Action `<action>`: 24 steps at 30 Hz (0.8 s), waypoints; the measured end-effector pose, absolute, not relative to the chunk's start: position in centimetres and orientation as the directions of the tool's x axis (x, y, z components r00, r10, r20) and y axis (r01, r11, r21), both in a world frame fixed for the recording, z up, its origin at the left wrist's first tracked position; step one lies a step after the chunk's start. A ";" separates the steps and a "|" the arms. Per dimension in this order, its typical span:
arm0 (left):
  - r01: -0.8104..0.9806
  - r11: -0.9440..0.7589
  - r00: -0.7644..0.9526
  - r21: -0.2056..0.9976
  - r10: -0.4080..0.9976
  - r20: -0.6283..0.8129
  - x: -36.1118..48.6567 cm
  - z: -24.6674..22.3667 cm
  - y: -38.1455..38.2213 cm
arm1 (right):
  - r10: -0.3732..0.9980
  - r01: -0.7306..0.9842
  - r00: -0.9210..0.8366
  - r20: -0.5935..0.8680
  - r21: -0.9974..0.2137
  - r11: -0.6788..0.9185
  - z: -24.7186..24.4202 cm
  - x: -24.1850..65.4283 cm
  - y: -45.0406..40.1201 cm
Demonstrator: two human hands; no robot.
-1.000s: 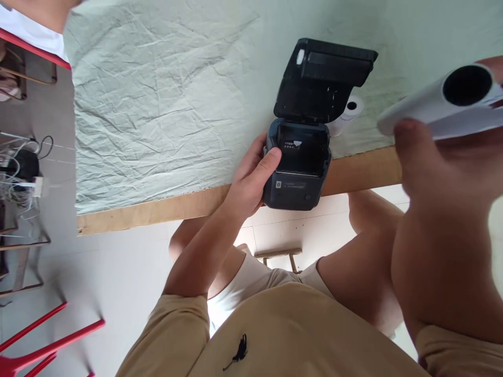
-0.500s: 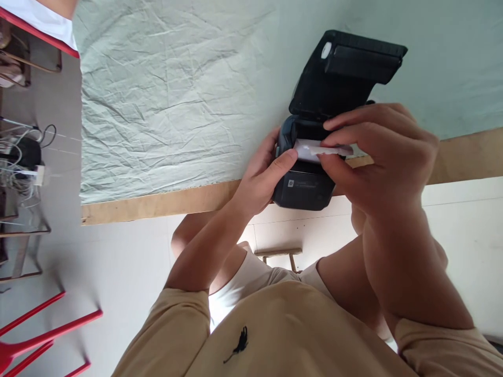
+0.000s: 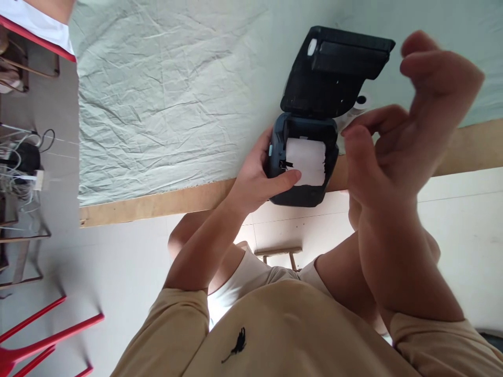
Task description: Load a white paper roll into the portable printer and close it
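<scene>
A black device with its lid swung up is held by my left hand. Inside its compartment lies a white paper roll, and my left thumb rests on the roll's lower left part. Just right of the device is my right hand, its thumb and a fingertip together and its other fingers raised and curled. Whatever is in that pinch is too small to make out. Behind the lid's right edge, a small white round thing with a dark centre shows partly.
A pale green wrinkled cloth covers the table, which has a wooden edge. On the left are tangled cables, a red stool and part of another person. A small wooden stool stands below.
My right hand has moved away from the compartment to the right, uncovering the white roll. The folded white piece it pinched no longer shows over the compartment. The device has shifted slightly left.
</scene>
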State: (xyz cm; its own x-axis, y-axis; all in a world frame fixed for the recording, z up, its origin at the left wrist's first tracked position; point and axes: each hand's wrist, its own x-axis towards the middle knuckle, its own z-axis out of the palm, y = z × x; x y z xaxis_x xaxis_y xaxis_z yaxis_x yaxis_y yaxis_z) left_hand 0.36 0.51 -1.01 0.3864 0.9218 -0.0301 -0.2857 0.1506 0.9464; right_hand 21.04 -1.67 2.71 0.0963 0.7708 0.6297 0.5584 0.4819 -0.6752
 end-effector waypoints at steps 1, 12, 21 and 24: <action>-0.284 0.150 0.387 0.947 0.922 -0.030 0.3 -1.0 0.5 | 0.792 0.535 0.098 0.603 -0.703 0.469 2.7 21.1 -1.8; -0.292 0.106 0.372 0.950 0.928 0.011 0.2 -0.8 0.4 | 0.829 0.268 0.186 0.528 -0.839 0.474 0.2 20.8 -1.2; -0.280 0.202 0.367 0.938 0.926 -0.090 0.7 0.5 0.1 | 0.935 0.197 -0.049 0.351 -0.915 0.353 -1.7 22.3 -0.5; -0.278 0.201 0.361 0.939 0.928 -0.092 0.6 0.8 -0.1 | 0.933 0.225 -0.062 0.354 -0.906 0.359 -1.6 22.3 -0.5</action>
State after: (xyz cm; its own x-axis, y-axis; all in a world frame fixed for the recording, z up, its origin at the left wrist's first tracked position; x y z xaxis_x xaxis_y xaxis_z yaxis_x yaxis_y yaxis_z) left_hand 0.58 -0.07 0.75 0.3608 0.9281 -0.0921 -0.2781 0.2013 0.9392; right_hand 22.29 -0.52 -1.56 -0.0617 0.9330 0.3544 0.2248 0.3590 -0.9059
